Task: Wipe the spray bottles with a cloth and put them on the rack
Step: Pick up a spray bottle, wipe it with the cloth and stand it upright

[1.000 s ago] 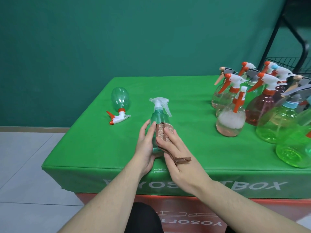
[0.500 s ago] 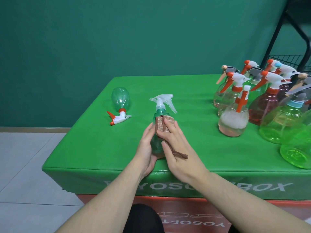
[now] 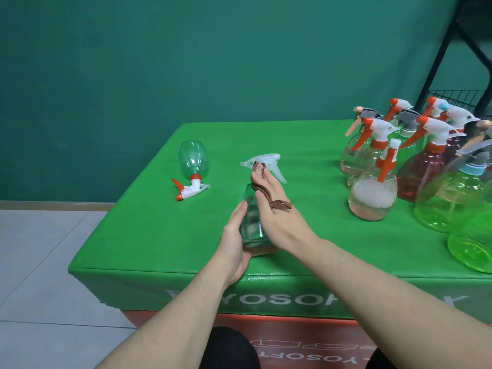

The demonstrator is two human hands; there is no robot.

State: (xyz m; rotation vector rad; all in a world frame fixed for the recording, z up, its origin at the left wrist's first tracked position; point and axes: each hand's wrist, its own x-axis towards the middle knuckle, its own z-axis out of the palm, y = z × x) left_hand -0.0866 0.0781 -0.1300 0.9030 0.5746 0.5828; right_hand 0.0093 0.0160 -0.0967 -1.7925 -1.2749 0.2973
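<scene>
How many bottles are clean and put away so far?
None show on the black wire rack. The left hand holds the clear teal spray bottle while the right hand rubs the brown cloth near its white trigger. The cluster of bottles and the lying green bottle wait.

Even, soft light — faint shadows, slight blur, wide-angle bending at edges.

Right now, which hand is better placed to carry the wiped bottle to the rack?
Left. The left hand already grips the clear bottle by its body, while the right hand holds the brown cloth against the trigger head.
</scene>
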